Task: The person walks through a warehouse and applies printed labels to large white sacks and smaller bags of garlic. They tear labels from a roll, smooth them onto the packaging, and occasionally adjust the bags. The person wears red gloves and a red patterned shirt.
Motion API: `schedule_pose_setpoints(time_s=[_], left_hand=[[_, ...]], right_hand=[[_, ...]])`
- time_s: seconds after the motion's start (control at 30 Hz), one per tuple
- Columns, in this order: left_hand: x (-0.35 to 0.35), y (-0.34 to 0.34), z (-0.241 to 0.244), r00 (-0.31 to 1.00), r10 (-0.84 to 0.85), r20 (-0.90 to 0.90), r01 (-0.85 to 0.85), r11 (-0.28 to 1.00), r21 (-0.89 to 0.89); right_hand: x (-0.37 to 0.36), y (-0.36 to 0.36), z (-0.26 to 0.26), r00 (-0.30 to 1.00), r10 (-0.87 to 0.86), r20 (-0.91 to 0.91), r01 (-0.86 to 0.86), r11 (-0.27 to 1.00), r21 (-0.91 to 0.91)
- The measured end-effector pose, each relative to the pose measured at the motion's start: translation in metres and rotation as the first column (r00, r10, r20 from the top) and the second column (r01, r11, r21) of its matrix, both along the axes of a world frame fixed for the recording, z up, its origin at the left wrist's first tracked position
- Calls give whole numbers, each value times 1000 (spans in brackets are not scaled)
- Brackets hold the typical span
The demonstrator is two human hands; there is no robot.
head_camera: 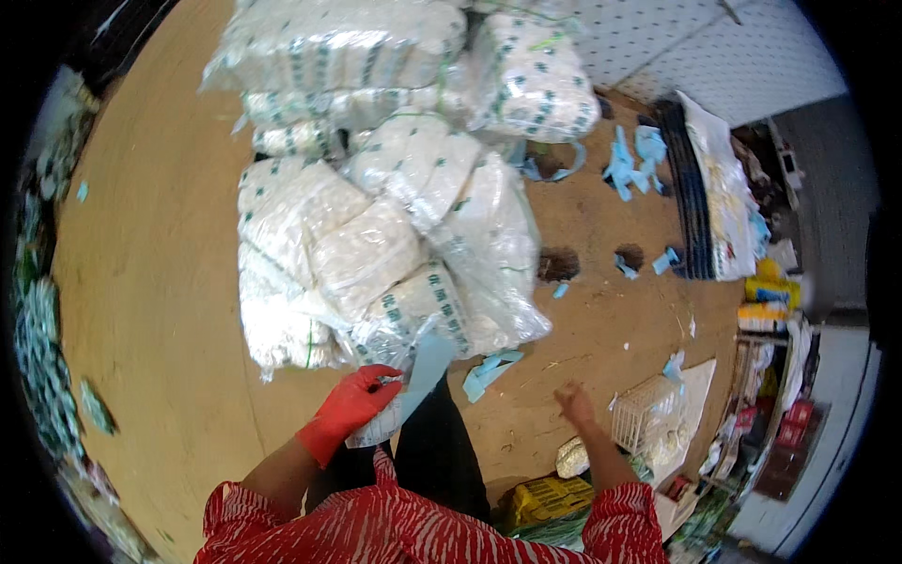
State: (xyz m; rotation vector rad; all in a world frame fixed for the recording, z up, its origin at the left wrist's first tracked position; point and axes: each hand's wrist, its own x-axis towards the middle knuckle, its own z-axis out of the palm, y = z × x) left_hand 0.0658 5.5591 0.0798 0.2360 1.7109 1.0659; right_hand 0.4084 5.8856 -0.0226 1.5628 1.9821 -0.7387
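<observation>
My left hand [356, 402], in a red rubber glove, holds a strip of printed labels [380, 426] between thumb and fingers. Its pale blue backing paper [430, 359] rises past the fingertips, in front of the nearest bags. My right hand [576, 404] is bare and held out to the right over the floor. Its fingers look curled, but blur hides whether anything is in them. Before me stands a pile of clear plastic bags [366, 247] packed with a whitish product and bearing green print. More full bags [338, 49] are stacked behind.
Torn blue paper scraps [490, 374] lie on the brown floor [162, 282]. Dark round patches [559, 264] mark it at right. A white plastic basket [645, 416] and a yellow crate [553, 499] stand at lower right. Green-tinted packs [42, 352] line the left edge.
</observation>
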Motion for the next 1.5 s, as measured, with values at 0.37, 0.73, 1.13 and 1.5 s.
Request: schedule_pose_setpoints(time_s=[0.37, 0.73, 1.13, 1.5], left_hand=[[133, 115, 104, 876, -478, -56, 472, 831, 295], [404, 177, 146, 597, -760, -258, 783, 481, 395], [536, 222, 157, 9, -984, 177, 824, 108, 557], [609, 308, 155, -12, -985, 172, 897, 65, 437]], right_hand=[[-12, -218, 178, -34, -993, -112, -33, 113, -993], [199, -233, 222, -767, -641, 6, -116, 130, -985], [372, -189, 269, -842, 8, -540, 535, 142, -833], [445, -97, 264, -827, 93, -555, 562, 109, -820]])
